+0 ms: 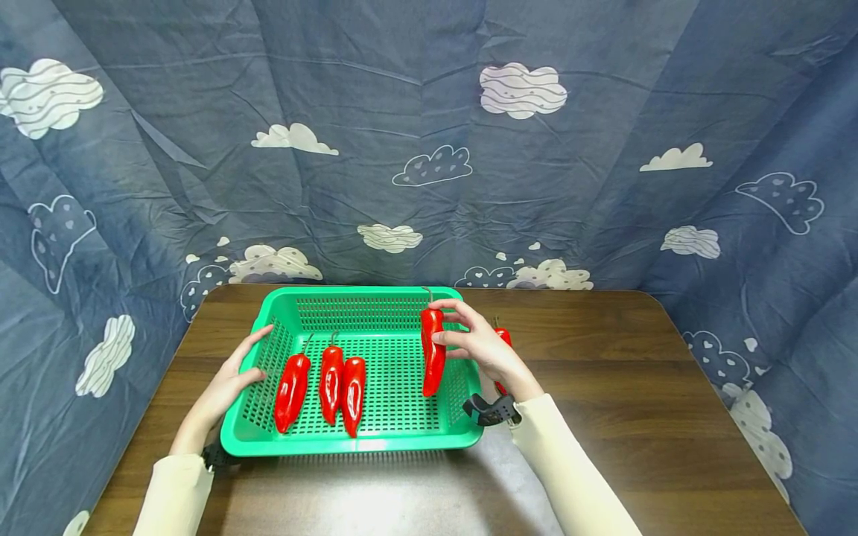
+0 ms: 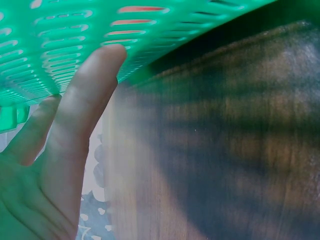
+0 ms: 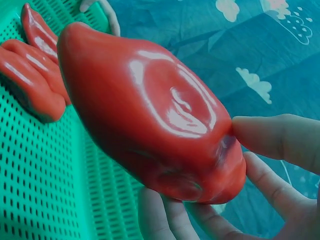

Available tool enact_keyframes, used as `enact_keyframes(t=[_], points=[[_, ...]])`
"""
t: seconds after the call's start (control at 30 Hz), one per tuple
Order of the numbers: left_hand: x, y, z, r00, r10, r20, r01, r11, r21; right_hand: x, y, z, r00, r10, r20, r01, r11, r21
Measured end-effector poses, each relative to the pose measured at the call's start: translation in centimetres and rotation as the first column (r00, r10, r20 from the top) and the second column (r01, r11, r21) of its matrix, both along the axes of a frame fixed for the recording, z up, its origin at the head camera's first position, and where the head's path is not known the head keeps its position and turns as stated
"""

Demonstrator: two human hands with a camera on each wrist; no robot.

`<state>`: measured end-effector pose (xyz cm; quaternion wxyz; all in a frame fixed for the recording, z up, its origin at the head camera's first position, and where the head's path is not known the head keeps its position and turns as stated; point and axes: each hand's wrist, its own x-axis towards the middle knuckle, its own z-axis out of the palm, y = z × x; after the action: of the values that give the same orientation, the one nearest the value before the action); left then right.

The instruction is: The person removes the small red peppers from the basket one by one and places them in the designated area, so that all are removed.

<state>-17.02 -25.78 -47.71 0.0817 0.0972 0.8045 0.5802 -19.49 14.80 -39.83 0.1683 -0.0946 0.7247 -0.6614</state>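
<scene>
A plump, glossy red pepper [image 1: 433,357] hangs over the right part of the green basket [image 1: 348,447], stem upward. My right hand [image 1: 476,346] holds it between thumb and fingers near its stem end; the right wrist view shows this pepper [image 3: 140,110] close up. At the basket's left side, my left hand [image 1: 224,391] has its thumb and fingers extended, resting on the edge. The left wrist view shows those fingers [image 2: 80,100] against the slotted green wall. Several red peppers lie in the basket's left half, among them the leftmost pepper [image 1: 292,393].
Right of the basket, red pepper [image 1: 503,336] shows on the brown wooden table [image 1: 603,387], partly hidden behind my right hand and wrist. A dark blue curtain [image 1: 429,112] with white clouds hangs behind the table and along its sides.
</scene>
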Motion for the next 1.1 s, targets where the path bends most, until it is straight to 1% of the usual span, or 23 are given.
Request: enact_keyframes(t=[0.13,0.3,0.5,0.67,0.87,1.1], points=[[0.0,0.0,0.0,1.000,-0.003,-0.011,0.003,1.000,-0.003,0.0,1.0,0.0,1.000,0.002,0.006,-0.002,1.000,-0.012],[0.1,-0.1,0.1,1.000,-0.001,-0.005,0.001,1.000,-0.005,-0.1,2.3,-0.4,1.000,-0.012,0.002,0.012,0.999,-0.033],[0.1,-0.1,0.1,0.999,-0.005,-0.049,0.004,1.000,-0.028,-0.3,3.9,-0.9,0.999,-0.033,0.005,0.033,0.998,-0.046],[0.0,-0.2,0.1,0.999,-0.003,-0.051,0.002,1.000,-0.023,-0.4,5.3,-1.3,0.999,-0.054,0.005,0.054,0.998,-0.044],[0.0,-0.2,0.0,0.999,-0.003,-0.048,0.002,1.000,-0.022,-0.5,7.3,-1.9,0.996,-0.082,0.020,0.083,0.993,-0.079],[0.0,-0.1,0.0,0.999,-0.003,-0.053,0.002,1.000,-0.015,-0.2,9.6,-2.4,0.993,-0.114,0.012,0.115,0.989,-0.092]])
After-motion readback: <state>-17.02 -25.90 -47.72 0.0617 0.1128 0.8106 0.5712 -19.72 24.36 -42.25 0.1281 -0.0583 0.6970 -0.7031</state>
